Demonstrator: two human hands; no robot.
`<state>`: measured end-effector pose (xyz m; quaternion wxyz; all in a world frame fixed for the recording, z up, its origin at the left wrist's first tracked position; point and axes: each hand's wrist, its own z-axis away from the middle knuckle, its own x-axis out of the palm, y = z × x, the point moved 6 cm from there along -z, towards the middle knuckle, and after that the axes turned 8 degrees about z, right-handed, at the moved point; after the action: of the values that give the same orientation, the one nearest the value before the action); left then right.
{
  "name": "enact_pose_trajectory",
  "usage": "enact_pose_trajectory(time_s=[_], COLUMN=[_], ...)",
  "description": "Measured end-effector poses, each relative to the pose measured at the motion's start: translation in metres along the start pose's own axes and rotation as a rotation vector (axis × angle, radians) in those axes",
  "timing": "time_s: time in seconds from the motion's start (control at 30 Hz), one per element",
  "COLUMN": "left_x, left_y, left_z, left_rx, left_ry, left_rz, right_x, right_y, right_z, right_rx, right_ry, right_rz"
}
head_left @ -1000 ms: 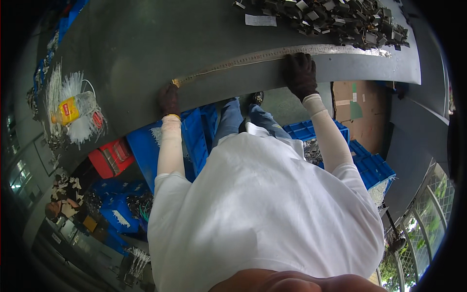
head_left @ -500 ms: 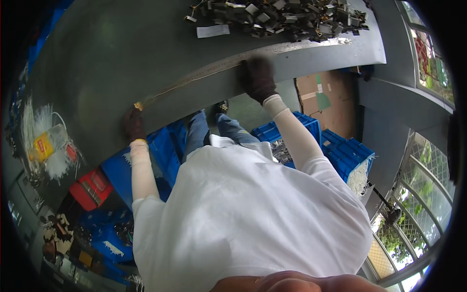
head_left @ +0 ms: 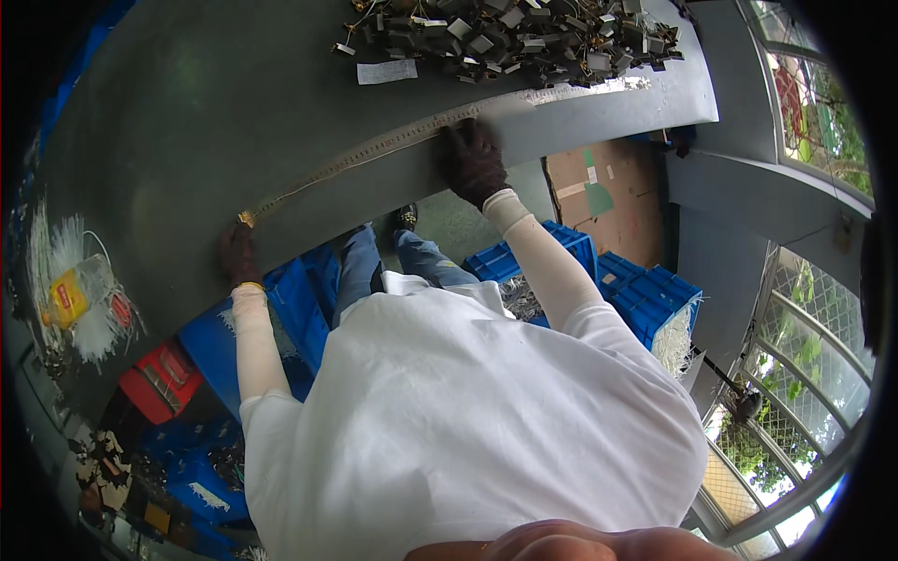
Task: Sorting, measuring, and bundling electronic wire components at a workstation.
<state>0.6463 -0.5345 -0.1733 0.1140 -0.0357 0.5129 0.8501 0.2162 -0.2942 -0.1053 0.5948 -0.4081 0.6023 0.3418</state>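
A long marked measuring strip [head_left: 374, 145] runs across the grey worktable near its front edge. Along it stretches a thin pale cable [head_left: 341, 169] with a small gold-coloured end piece [head_left: 246, 219] at the left. My left hand [head_left: 238, 254], in a dark glove, is closed at that end piece. Farther right, my right hand [head_left: 474, 164], also gloved, reaches over the table edge to the strip. Its fingers are bent and appear to pinch the cable, which disappears under them; the fingertips are partly hidden and slightly blurred.
Many small dark boxy parts with wires [head_left: 524, 42] are heaped at the back right, beside a white paper slip [head_left: 386, 72]. Clear strands and a yellow-labelled bag [head_left: 70, 297] lie at left. Blue crates [head_left: 650, 290], a red crate [head_left: 161, 379] and cardboard [head_left: 603, 192] stand below.
The whole view has shifted slightly, so the table and things appear farther left. My right hand is less blurred and stays over the strip; my left hand remains at the cable's end.
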Motion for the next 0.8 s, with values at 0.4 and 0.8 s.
enact_pose_trajectory(time_s=[0.4,0.8], left_x=[0.003,0.004], left_y=[0.003,0.005], left_z=[0.005,0.006], left_rx=[-0.038,-0.035], left_ry=[0.066,0.06], left_rz=[0.089,0.129], right_x=[-0.004,-0.009], right_y=[-0.002,-0.004], right_z=[-0.003,-0.001], right_rx=[0.023,0.012], right_ry=[-0.029,-0.017], right_rz=[0.012,-0.006])
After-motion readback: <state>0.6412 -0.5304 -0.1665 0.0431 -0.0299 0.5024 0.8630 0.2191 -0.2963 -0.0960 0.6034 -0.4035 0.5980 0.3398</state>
